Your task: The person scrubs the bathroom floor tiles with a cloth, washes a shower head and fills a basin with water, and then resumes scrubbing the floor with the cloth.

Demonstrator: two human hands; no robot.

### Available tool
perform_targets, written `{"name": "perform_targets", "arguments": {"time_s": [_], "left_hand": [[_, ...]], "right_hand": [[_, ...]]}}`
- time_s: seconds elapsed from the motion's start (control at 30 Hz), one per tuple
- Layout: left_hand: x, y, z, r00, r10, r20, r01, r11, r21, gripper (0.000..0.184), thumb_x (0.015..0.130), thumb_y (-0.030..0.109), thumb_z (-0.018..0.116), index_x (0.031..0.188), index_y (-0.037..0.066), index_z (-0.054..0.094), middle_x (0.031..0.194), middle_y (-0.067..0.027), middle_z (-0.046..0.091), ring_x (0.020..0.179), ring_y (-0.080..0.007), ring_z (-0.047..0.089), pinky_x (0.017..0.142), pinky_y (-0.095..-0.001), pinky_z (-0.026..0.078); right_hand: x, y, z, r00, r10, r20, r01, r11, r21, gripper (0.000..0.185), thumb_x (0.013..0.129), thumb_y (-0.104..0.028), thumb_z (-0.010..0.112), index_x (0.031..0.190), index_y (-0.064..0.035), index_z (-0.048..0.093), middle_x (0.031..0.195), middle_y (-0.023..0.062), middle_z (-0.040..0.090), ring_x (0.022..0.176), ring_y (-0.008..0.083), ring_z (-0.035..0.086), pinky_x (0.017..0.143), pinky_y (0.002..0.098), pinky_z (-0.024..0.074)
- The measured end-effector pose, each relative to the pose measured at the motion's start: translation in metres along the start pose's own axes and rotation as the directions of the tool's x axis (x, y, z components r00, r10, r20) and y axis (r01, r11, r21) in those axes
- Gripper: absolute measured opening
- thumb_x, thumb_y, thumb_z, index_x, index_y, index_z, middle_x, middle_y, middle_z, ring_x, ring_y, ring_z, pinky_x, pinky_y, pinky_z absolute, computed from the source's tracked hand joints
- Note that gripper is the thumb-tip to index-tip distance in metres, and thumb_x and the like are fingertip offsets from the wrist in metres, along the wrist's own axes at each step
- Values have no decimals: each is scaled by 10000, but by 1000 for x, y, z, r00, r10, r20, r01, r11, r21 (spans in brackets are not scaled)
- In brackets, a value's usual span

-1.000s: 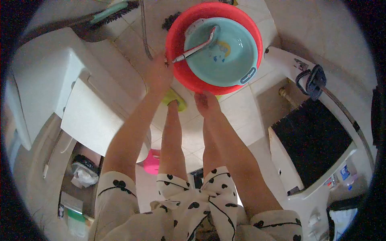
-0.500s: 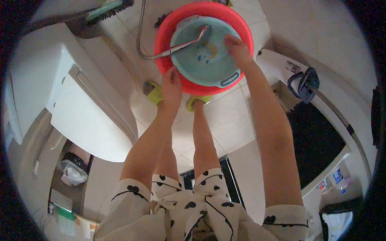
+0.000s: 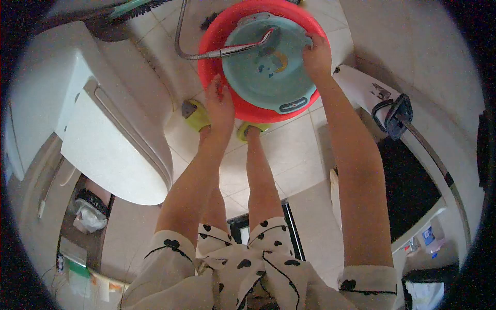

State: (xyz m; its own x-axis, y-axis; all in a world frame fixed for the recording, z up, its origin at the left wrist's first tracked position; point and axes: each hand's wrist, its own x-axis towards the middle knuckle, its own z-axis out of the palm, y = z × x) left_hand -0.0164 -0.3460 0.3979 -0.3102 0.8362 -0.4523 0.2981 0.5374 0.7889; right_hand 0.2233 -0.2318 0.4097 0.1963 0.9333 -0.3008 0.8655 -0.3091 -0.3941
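A light blue basin sits inside a larger red basin on the tiled floor. Inside the blue basin lies a shower head, its metal hose running out over the left rims. My right hand is at the right rim of the blue basin, fingers curled over that rim. At the lower left of the red basin is my left hand, its fingers apart near the red rim and nothing visible in them.
A white toilet stands at the left, with a green brush behind it. Yellow-green slippers are on my feet below the basins. At the right are a dark blue brush-like item on a pole and a black panel.
My right hand has gone from below the basins to the blue basin's right rim. My left hand has left the shower handle and moved to the red basin's lower left.
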Motion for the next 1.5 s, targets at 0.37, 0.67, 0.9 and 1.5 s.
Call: {"name": "perform_targets", "arguments": {"time_s": [0.37,0.67,0.9,1.5], "left_hand": [[18,2,-11,937,270,-223,-190,927,325,371,816,31,491,1173,-30,414,1082,-212,493,986,-353,479,863,-432,379],[36,-32,-13,992,109,-70,-101,989,108,393,816,26,495,1208,36,464,1065,-203,499,946,-345,501,813,-411,411],[54,-6,-39,1000,-15,1,15,1000,7,376,828,53,507,1204,58,494,1067,-169,508,975,-297,510,854,-371,407],[224,10,-129,907,-314,281,334,942,-25,307,771,98,574,1074,93,624,962,-117,643,857,-207,603,787,-318,465]], "right_hand": [[6,18,-8,963,-125,-240,77,977,-199,477,665,24,497,1137,-39,511,1091,193,534,1030,381,488,893,432,398],[28,40,-18,948,316,43,-315,948,-39,574,691,-149,576,1234,-36,427,1101,197,551,1016,324,539,868,368,433],[10,72,0,907,416,56,-419,907,44,469,691,-164,584,1127,-11,504,980,189,609,905,312,597,776,398,470],[-119,-69,45,683,613,398,-686,350,638,489,652,21,485,1137,41,426,1039,132,562,925,225,557,821,318,446]]}}
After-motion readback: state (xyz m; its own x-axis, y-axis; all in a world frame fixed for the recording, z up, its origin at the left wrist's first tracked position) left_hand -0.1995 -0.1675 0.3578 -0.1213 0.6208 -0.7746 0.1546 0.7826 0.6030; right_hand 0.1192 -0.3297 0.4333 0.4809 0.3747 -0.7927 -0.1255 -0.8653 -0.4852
